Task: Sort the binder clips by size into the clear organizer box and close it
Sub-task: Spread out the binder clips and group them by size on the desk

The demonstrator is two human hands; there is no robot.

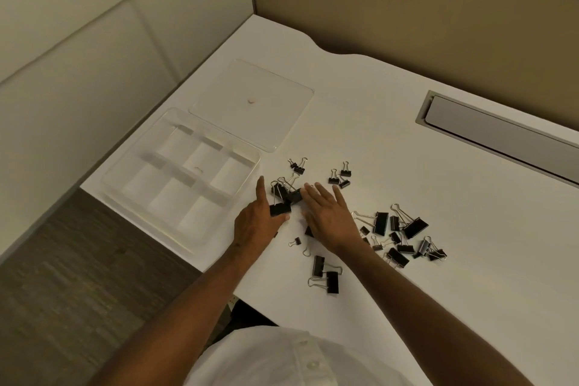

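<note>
Two bare hands work over a white tabletop [391, 141] in a beige-panelled cubicle corner, no writing readable anywhere: the left hand [255, 222] pinches a large binder clip [280, 208] between thumb and fingers, while the right hand [327, 213] lies flat with fingers spread, gripping nothing. Black binder clips [404, 235] lie scattered around and right of the hands. The clear organizer box [181, 177] sits open at the left edge, its lid [250, 103] lying just behind it, a grey cable hatch [501, 131] far right.
</note>
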